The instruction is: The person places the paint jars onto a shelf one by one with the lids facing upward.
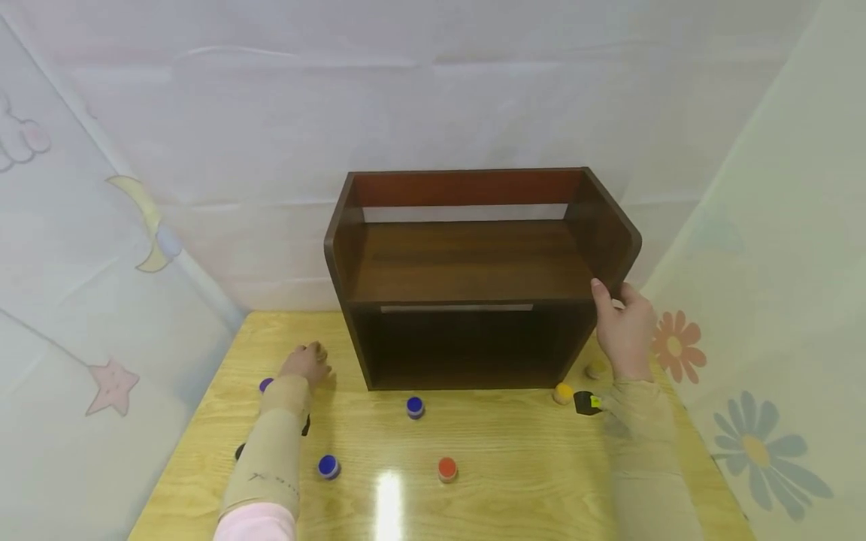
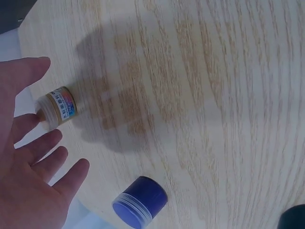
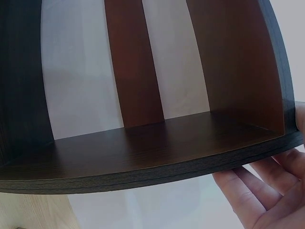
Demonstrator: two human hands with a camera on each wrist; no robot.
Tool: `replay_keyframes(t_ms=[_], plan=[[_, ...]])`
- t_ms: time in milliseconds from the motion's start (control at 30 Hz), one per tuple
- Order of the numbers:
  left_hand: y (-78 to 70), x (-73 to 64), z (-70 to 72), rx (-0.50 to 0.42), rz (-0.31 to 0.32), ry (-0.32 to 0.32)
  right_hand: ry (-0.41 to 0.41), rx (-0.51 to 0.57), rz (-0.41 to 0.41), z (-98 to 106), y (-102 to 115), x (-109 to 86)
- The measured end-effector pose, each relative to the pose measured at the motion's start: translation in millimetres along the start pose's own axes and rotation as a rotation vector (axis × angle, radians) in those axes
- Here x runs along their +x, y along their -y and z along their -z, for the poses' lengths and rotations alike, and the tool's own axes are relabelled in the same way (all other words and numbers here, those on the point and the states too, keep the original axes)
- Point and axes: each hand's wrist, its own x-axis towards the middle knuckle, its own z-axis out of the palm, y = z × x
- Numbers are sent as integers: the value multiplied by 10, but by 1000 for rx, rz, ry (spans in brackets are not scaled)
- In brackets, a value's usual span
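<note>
My left hand (image 1: pixel 306 365) reaches over the left side of the table, its thumb and fingers spread apart. In the left wrist view a small labelled paint jar (image 2: pixel 60 108) with a tan body lies between the thumb and the fingers (image 2: pixel 66 179), and the index fingertip overlaps its lid end. A blue-purple jar (image 2: pixel 141 201) lies beside that hand. With my right hand (image 1: pixel 625 330) I grip the right side panel of a dark brown wooden shelf (image 1: pixel 473 263), thumb on the front edge. The right wrist view has the fingers (image 3: pixel 240 193) behind the panel.
Blue-lidded jars (image 1: pixel 415 407) stand in front of the shelf, with a red-lidded jar (image 1: pixel 447 469) closer to me. An orange-yellow jar (image 1: pixel 563 393) is by the shelf's right foot. A white cloth wall (image 1: pixel 433 98) rises behind the table (image 1: pixel 379 443).
</note>
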Motion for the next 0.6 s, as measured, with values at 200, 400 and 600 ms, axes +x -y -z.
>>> replay_keyframes(t_ms=[200,400,600], plan=[[-62,-46,19,-16,-44,-21,17,2,-25,7,9,12],[-95,10,-6,-15,-87,-70,24,4,-33,-23,1,65],[-141,17,-59,-35,-112,-75,19,3,-24,-38,9,73]])
